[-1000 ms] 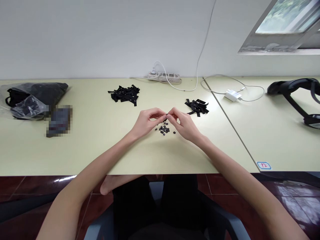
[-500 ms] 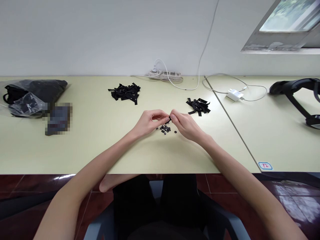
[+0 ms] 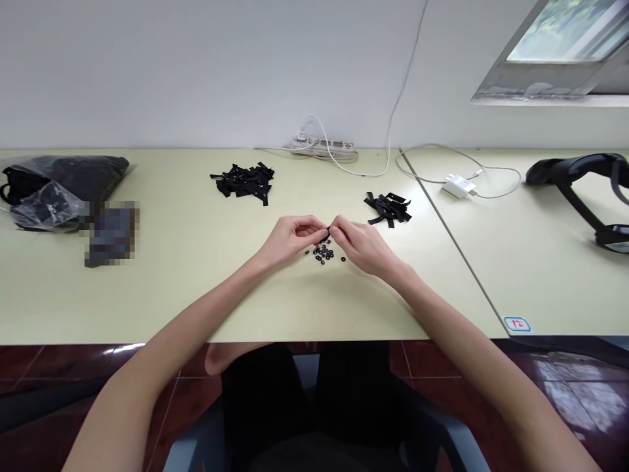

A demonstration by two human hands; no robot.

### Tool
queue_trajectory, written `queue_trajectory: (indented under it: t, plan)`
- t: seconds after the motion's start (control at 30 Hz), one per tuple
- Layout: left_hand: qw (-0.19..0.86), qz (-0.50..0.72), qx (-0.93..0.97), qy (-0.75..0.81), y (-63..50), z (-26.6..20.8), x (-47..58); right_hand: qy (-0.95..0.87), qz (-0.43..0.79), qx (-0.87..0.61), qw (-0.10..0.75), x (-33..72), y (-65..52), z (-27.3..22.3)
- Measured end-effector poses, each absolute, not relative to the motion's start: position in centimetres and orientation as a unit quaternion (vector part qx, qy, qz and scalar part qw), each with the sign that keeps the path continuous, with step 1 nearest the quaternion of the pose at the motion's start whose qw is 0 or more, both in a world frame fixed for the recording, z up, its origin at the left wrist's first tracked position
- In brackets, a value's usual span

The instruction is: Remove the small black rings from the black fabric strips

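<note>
My left hand [image 3: 293,239] and my right hand [image 3: 362,246] meet over the table, fingertips almost touching. Between them is a small black strip [image 3: 325,234], pinched by both; most of it is hidden by the fingers. Just below lies a loose cluster of small black rings [image 3: 324,254], with one ring [image 3: 343,259] apart on the right, under my right hand. A pile of short black strips [image 3: 390,210] is beyond my right hand. Farther back on the left sits a larger pile of black strips [image 3: 243,182], some with small holes.
A clear plastic bag of black material [image 3: 63,190] and a blurred dark object [image 3: 112,234] lie at the left. A power strip [image 3: 324,147] with white cables runs along the wall. On the right are a white charger [image 3: 459,186] and a black headset-like device [image 3: 580,196].
Both hands have shifted very slightly left and the fingertips have moved a little on the black strip. The view has shifted slightly too; the piles look unchanged.
</note>
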State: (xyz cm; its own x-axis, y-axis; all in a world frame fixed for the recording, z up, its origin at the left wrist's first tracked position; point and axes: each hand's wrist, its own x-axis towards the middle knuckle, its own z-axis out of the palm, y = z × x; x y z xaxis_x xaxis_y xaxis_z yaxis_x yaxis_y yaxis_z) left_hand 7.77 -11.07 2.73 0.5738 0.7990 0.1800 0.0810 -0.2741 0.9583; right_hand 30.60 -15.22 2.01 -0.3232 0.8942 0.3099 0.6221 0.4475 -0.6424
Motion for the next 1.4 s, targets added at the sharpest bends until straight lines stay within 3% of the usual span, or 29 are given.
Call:
queue_trajectory:
  t: [0.93, 1.4]
  plan:
    - [0.55, 0.261, 0.734, 0.3, -10.6, 2.5, 7.6, -0.791, 0.288, -0.485, 0.238, 31.1, -15.0, 1.5]
    - [0.535, 0.29, 0.734, 0.302, -9.7, 2.8, 7.1, -0.747, 0.298, -0.497, 0.325, 31.0, -14.4, 1.4]
